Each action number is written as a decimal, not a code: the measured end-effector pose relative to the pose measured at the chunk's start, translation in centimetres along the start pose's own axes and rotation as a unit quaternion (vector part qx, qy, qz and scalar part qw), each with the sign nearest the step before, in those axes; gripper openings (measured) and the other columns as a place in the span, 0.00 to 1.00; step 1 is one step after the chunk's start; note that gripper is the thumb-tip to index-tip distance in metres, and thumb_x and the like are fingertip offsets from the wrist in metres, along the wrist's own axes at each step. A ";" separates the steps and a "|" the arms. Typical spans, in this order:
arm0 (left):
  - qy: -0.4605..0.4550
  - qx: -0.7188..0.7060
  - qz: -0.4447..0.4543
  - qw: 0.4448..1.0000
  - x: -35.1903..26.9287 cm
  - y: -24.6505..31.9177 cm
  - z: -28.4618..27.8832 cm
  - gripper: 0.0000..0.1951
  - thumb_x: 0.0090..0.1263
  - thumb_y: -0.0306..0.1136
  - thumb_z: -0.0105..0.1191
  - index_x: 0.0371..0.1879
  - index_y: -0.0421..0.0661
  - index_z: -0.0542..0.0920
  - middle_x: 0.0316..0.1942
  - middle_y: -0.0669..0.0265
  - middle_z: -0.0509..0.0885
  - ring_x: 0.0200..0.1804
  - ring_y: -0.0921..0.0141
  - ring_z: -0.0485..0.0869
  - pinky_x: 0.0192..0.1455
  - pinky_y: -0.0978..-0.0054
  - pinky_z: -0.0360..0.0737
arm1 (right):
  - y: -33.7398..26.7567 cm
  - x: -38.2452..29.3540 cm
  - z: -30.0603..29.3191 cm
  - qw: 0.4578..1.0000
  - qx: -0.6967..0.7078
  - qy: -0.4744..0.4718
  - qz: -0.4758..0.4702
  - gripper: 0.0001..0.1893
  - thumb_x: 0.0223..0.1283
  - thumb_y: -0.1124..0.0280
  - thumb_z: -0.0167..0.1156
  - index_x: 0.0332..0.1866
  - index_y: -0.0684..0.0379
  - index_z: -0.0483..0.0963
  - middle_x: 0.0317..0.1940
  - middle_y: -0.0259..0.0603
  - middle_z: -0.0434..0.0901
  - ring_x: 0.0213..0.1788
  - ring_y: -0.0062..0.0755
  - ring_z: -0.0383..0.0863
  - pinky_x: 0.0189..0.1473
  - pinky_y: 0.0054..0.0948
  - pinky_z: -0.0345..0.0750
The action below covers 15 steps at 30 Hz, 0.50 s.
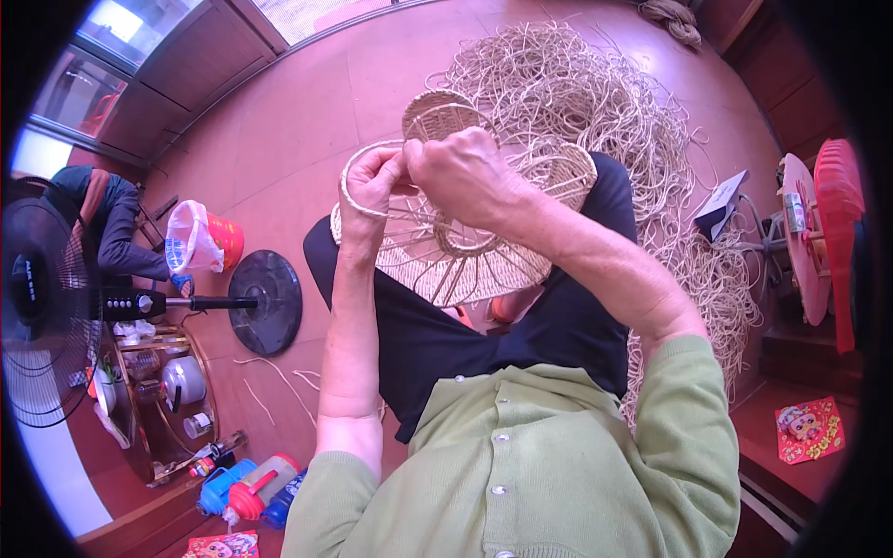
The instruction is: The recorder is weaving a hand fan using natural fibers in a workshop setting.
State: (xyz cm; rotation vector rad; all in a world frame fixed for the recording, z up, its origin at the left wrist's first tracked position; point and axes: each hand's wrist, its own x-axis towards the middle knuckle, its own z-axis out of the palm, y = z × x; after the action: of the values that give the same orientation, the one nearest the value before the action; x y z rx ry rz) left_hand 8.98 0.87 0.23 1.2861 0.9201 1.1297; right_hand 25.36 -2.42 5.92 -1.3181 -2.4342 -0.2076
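Across my knees rests a woven rope piece (474, 282) on a wire frame, with bare spokes running from a small central ring (457, 244). My left hand (377, 181) pinches at the frame's upper left, and a strand of beige cord (349, 157) loops around it. Close beside it, my right hand (460, 164) is closed with its fingertips at the same spot, apparently gripping cord; the fingers hide the exact hold. Behind my right hand rises a rounded woven lobe (436, 104). Another woven lobe (579, 167) lies by my right knee.
A large tangle of loose cord (572, 91) spreads over the floor ahead and to the right. Leftward stand a fan base (265, 303), a lined red bucket (223, 240) and a seated person (118, 216). Thermos flasks (261, 488) are at lower left, a pink round table (802, 237) at right.
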 end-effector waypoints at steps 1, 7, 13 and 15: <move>-0.004 0.025 0.012 1.000 0.1 -0.3 -0.1 0.10 0.76 0.30 0.55 0.43 0.35 0.84 0.32 0.62 0.88 0.34 0.72 0.87 0.37 0.76 0.86 | 0.0 -0.3 -0.3 1.000 0.003 0.000 0.002 0.04 0.56 0.75 0.59 0.31 0.63 0.79 0.23 0.44 0.84 0.29 0.37 0.89 0.29 0.34 0.84; 0.001 0.089 0.023 0.996 0.7 -1.1 -0.1 0.11 0.76 0.31 0.54 0.48 0.37 0.84 0.37 0.65 0.88 0.38 0.74 0.86 0.43 0.75 0.85 | 5.5 -7.7 -3.5 0.953 0.197 -0.089 0.210 0.15 0.72 0.57 0.57 0.36 0.57 0.81 0.20 0.39 0.79 0.23 0.29 0.79 0.33 0.35 0.78; -0.036 -0.098 -0.059 0.993 1.9 -1.3 0.0 0.08 0.72 0.28 0.60 0.46 0.41 0.84 0.40 0.65 0.88 0.43 0.73 0.86 0.49 0.71 0.85 | 13.4 -10.8 -11.0 0.873 0.272 -0.062 0.401 0.19 0.71 0.54 0.58 0.29 0.57 0.79 0.15 0.29 0.75 0.15 0.12 0.70 0.17 0.21 0.71; -0.033 -0.109 -0.069 0.991 2.7 -1.9 1.2 0.07 0.69 0.28 0.63 0.43 0.42 0.84 0.37 0.67 0.87 0.41 0.74 0.86 0.46 0.74 0.85 | 16.9 -9.2 -11.9 0.905 0.275 0.035 0.323 0.22 0.72 0.54 0.57 0.23 0.58 0.76 0.11 0.27 0.72 0.11 0.15 0.69 0.17 0.23 0.70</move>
State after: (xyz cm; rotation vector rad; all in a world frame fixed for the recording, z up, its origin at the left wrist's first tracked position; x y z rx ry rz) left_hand 10.94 3.27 -1.29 1.0592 0.7991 1.0423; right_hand 46.92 -3.73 12.72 -1.6820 -1.6696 0.5529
